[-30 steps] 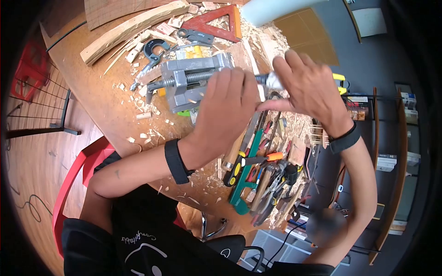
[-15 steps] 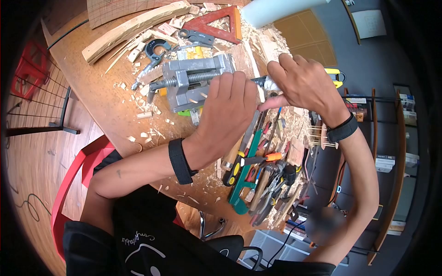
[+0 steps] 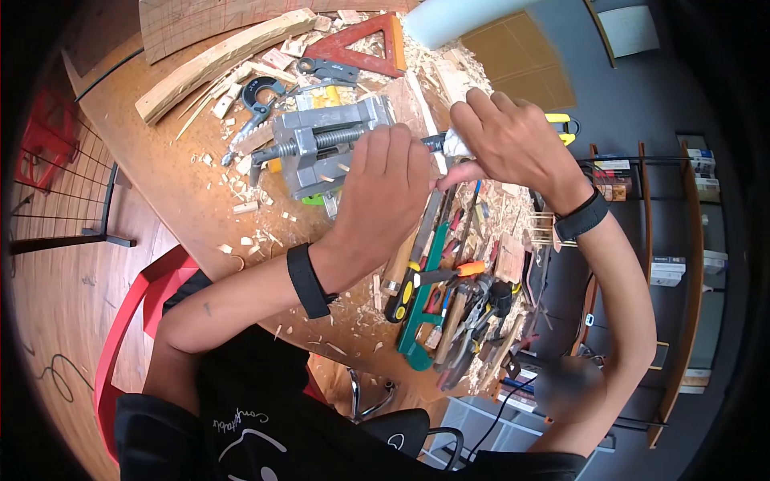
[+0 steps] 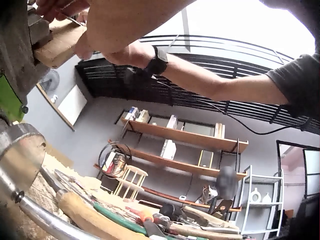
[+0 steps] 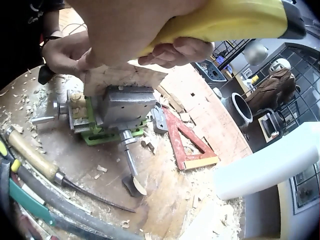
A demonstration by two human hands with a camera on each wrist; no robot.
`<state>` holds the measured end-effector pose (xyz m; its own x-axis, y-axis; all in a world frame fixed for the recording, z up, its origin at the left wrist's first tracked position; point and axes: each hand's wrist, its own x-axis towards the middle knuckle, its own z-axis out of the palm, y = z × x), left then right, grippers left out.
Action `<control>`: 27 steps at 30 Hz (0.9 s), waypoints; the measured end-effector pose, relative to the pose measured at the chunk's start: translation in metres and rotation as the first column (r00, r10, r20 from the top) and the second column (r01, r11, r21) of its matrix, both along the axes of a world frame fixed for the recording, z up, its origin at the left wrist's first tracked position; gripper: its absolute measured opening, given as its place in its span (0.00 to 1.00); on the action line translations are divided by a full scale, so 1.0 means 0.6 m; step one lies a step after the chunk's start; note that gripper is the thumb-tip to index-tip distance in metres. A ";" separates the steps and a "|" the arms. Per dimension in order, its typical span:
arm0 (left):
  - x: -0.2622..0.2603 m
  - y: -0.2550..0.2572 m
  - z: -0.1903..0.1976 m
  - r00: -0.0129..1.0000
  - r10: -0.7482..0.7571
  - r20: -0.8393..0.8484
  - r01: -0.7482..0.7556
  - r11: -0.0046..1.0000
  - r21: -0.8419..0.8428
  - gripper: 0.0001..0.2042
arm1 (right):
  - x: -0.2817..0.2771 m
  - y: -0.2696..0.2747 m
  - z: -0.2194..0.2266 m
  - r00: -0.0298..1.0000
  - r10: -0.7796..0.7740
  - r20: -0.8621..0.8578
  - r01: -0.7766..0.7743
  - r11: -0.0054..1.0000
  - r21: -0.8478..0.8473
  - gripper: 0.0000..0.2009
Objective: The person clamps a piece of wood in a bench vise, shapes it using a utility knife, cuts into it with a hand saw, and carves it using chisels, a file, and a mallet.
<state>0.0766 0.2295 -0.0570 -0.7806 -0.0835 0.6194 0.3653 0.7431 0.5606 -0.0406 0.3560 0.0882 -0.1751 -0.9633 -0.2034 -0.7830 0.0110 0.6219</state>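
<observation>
A pale wood block [image 5: 125, 79] stands in the grey metal vise [image 3: 309, 148], its edge beside both hands. My left hand [image 3: 389, 188] grips the block, fingers bent over it and fingertips hidden in the head view. My right hand [image 3: 521, 148] holds a yellow-handled tool [image 5: 225, 22] with a black end, fingers curled round the handle. Its dark shaft [image 3: 433, 143] and a white wrapped part [image 3: 457, 144] reach toward the left hand. My right thumb stretches to the left hand's side. In the left wrist view the block [image 4: 60, 45] is close to the fingers.
Right of the vise lie files, a green-handled tool [image 3: 421, 321], pliers and other hand tools among shavings. A red triangle square [image 3: 361, 48], a clamp [image 3: 257, 100] and a long curved wood piece [image 3: 216, 68] lie behind. A white roll [image 3: 449, 20] stands at the far edge.
My right hand and the yellow-handled tool have shifted a little leftward, closer to the vise. My left hand stays at the block. The head view has turned slightly.
</observation>
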 end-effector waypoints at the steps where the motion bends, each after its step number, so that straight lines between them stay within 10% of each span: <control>1: -0.001 0.002 -0.003 1.000 0.000 -0.015 0.000 1.000 -0.006 0.30 | 0.001 0.000 -0.001 1.000 -0.001 0.007 0.000 1.000 0.016 0.34; 24: 0.004 0.004 0.010 0.999 -0.020 -0.048 0.016 0.996 -0.092 0.21 | 0.015 0.043 -0.034 0.981 -0.008 0.194 0.037 0.989 -0.145 0.28; 27: -0.002 0.012 0.011 0.995 0.028 -0.098 -0.041 0.989 -0.141 0.08 | 0.025 0.054 -0.043 0.979 -0.002 0.206 0.047 0.976 -0.212 0.29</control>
